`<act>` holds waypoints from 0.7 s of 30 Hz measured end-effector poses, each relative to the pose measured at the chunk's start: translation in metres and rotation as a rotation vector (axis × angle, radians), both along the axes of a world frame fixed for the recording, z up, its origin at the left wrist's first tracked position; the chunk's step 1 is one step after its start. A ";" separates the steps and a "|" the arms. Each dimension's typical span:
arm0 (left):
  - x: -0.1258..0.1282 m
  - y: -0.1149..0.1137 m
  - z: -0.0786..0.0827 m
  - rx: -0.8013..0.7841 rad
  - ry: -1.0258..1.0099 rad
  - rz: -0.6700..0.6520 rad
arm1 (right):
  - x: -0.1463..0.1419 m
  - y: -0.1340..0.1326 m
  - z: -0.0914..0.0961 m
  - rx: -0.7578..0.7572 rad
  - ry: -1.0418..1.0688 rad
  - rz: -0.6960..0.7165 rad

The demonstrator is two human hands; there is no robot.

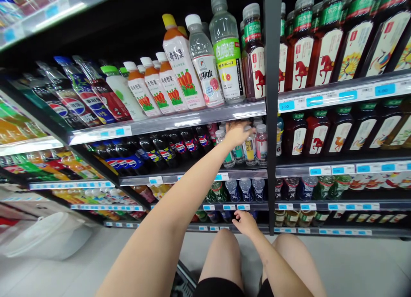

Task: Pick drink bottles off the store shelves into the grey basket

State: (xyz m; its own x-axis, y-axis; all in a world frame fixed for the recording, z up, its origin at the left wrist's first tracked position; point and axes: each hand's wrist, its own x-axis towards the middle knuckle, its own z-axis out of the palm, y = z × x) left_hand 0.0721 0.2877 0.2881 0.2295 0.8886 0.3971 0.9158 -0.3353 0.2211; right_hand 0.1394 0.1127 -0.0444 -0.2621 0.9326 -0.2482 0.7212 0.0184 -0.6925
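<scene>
My left hand (239, 133) reaches into the middle shelf, at the tops of a cluster of small clear bottles. Its fingers look spread, though their tips are partly hidden among the caps. Just under it stands a yellow-labelled bottle (249, 150), with a pink-labelled bottle (261, 147) to its right. A green-labelled bottle (238, 153) is on the left, partly covered by my wrist. Lower down, my right hand (245, 223) hovers in front of the bottom shelves, above my knees. Its fingers are loosely bent and apart, with nothing in them.
Above my left hand runs the upper shelf edge (180, 119), carrying tall bottles. A black upright post (271, 108) divides the bays to the right. Dark cola bottles (165, 149) line the shelf leftward. A whitish plastic tub (48, 235) sits on the floor at left.
</scene>
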 end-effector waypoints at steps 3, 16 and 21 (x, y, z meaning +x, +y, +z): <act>-0.008 -0.001 0.007 0.024 0.054 0.178 | 0.000 0.000 -0.002 0.011 -0.001 0.000; -0.058 0.019 0.002 -0.118 0.231 -0.122 | 0.000 0.000 -0.002 0.020 -0.028 0.002; -0.059 0.016 -0.001 -0.060 0.201 -0.166 | -0.001 0.000 -0.003 0.009 -0.028 0.027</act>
